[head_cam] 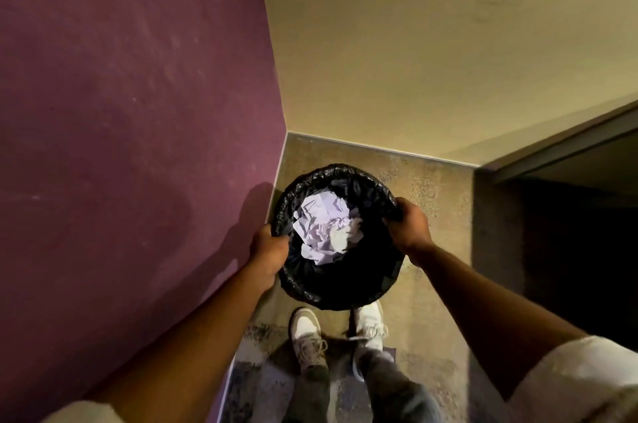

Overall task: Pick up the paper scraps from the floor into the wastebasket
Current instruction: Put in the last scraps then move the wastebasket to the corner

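A round wastebasket [345, 291] lined with a black plastic bag is in the room's corner, just ahead of my feet. Crumpled white paper scraps [324, 232] lie inside it. My left hand [269, 250] grips the left side of the rim, fingers curled over the bag. On the right side of the rim, my right hand [409, 222] holds on in the same way. Whether the basket rests on the floor or is lifted cannot be told.
A purple wall [138, 111] runs along the left and a cream wall [414, 42] stands behind the basket. A dark doorway [569, 232] opens on the right. My two white shoes [307, 336] stand on the speckled floor [431, 284] below the basket.
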`<state>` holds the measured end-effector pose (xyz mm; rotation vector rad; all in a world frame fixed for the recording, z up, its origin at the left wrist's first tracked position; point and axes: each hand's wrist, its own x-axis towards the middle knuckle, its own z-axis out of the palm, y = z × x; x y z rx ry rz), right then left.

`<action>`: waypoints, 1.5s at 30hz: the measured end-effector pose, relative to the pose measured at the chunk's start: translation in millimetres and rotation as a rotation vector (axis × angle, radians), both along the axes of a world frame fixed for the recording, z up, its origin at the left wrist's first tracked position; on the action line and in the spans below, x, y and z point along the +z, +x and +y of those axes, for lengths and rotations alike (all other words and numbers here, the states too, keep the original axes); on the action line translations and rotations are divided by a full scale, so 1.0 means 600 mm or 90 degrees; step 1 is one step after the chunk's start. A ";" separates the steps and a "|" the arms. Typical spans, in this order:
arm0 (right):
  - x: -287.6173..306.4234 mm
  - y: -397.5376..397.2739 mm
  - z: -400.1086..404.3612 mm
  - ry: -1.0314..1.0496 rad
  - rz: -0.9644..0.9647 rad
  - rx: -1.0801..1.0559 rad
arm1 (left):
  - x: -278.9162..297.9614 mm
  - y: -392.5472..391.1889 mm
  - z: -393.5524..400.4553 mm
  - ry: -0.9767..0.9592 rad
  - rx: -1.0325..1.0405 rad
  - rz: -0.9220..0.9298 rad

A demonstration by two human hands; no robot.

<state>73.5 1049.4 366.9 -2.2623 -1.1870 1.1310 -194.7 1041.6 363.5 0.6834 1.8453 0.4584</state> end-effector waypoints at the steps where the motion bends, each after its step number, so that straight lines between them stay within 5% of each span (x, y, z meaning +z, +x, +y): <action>1: -0.007 0.003 0.004 0.000 0.017 -0.028 | -0.008 0.006 0.014 0.011 0.004 0.007; 8: -0.071 0.017 0.040 -0.010 0.032 -0.186 | -0.056 0.054 0.046 0.048 0.087 0.152; 13: -0.120 0.025 0.069 -0.039 0.087 -0.244 | -0.141 0.080 0.069 -0.049 0.185 0.000; 21: -0.202 0.038 0.168 -0.110 0.106 -0.172 | -0.197 0.110 0.170 -0.068 0.329 -0.002; 41: -0.492 -0.008 0.423 -0.153 0.277 -0.189 | -0.531 0.065 0.380 -0.075 0.315 -0.025; 45: -0.550 -0.017 0.451 -0.141 0.299 -0.201 | -0.575 0.063 0.418 -0.050 0.237 0.050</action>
